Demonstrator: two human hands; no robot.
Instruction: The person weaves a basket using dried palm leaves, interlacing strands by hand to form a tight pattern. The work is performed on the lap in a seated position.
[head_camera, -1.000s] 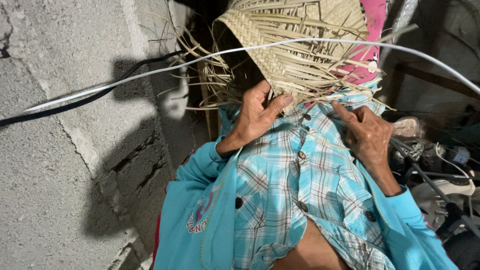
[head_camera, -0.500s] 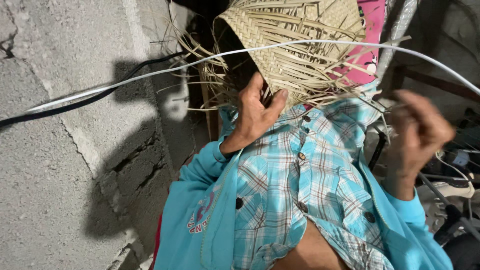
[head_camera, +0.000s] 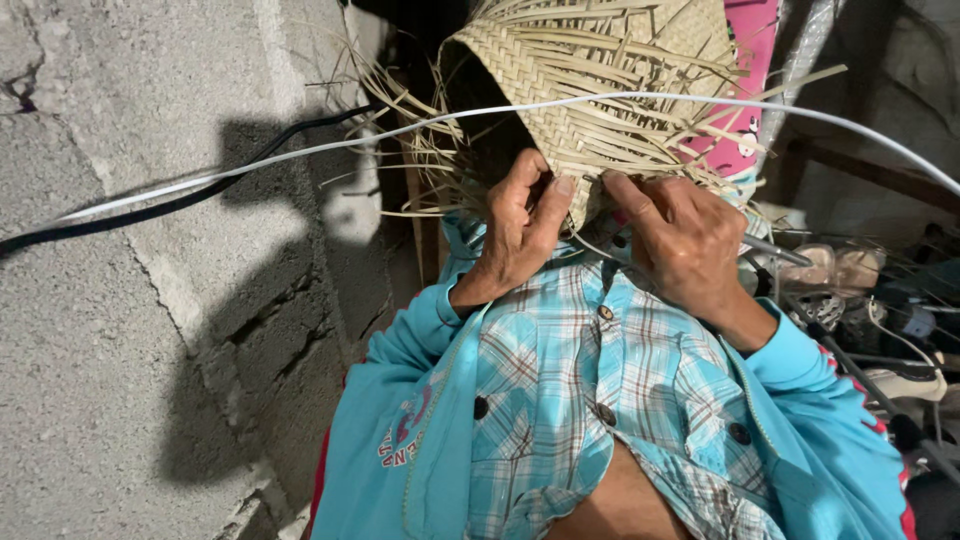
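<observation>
While my left hand (head_camera: 518, 232) is pinching the woven straw piece (head_camera: 590, 90), my right hand (head_camera: 683, 240) is gripping its lower edge. Both are closing on it above my plaid shirt (head_camera: 590, 400).

Rough straw weaving (head_camera: 610, 95), matt concrete wall (head_camera: 130, 330) (probably unplastered).

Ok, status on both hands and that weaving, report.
Left hand and right hand gripping woven straw piece at its lower edge. Loose strands splayed. White cable crosses in front.

looks like a rough home workspace or shed: bare concrete block wall (head_camera: 150, 330), loose white cable (head_camera: 300, 152) strung across, sandals and clutter (head_camera: 850, 290) piled on the right.
</observation>
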